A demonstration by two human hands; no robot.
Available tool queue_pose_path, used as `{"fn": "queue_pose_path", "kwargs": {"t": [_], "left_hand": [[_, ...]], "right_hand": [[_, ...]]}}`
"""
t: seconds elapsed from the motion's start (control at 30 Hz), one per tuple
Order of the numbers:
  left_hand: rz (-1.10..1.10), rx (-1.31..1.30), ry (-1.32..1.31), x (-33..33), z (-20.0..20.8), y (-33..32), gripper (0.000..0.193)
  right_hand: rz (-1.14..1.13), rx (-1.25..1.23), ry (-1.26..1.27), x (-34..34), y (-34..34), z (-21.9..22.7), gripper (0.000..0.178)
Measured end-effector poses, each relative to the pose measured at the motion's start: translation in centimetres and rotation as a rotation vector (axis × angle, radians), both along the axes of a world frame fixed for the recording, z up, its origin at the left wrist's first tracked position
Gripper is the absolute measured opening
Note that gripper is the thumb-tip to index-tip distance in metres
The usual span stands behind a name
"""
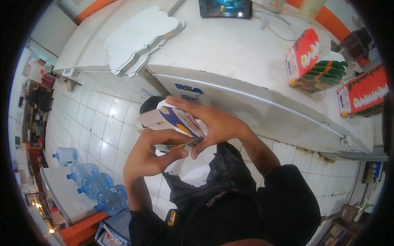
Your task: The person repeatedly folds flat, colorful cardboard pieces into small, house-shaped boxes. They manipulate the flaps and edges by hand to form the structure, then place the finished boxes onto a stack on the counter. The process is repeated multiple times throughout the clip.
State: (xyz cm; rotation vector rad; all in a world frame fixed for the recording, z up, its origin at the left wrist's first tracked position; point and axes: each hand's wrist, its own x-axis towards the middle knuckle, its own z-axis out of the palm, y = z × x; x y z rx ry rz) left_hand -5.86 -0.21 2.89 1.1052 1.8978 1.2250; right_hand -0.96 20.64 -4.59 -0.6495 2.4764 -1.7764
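Over my lap, both hands grip a partly folded paperboard food carton (179,119) with blue, yellow and white print. My left hand (143,158) pinches its lower edge between thumb and fingers. My right hand (217,123) wraps the far side, thumb pressed near the carton's lower corner and fingers along its top. Part of the carton is hidden behind the hands. Below them, a white flat carton sheet (196,172) with a wavy edge lies on my lap. A pile of similar white sheets (137,41) overhangs the front edge of the white worktop (230,47).
At the worktop's right stand nested red and green cartons (305,67) and another red stack (361,96). A phone (225,8) and a white cable (283,26) lie at the back. Several blue water jugs (111,200) stand at lower left, above white floor tiles (108,129).
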Motion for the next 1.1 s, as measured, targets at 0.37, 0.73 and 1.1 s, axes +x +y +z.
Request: {"fn": "queue_pose_path", "kwargs": {"t": [0.37, 0.73, 1.1], "left_hand": [[0.465, 0.703, 0.865, -1.5, -2.9, 0.3, 0.115], [0.484, 0.556, -0.155, -0.1, -5.6, 3.2, 0.132], [0.426, 0.426, 0.725, -1.6, -4.6, 3.3, 0.12]], "right_hand": [[-0.422, -0.247, 0.33, 0.3, 2.4, -1.5, 0.141], [-0.193, -0.303, 0.187, 0.9, 1.7, -3.3, 0.148], [-0.415, 0.218, 0.728, 5.4, 4.6, 6.0, 0.097]]}}
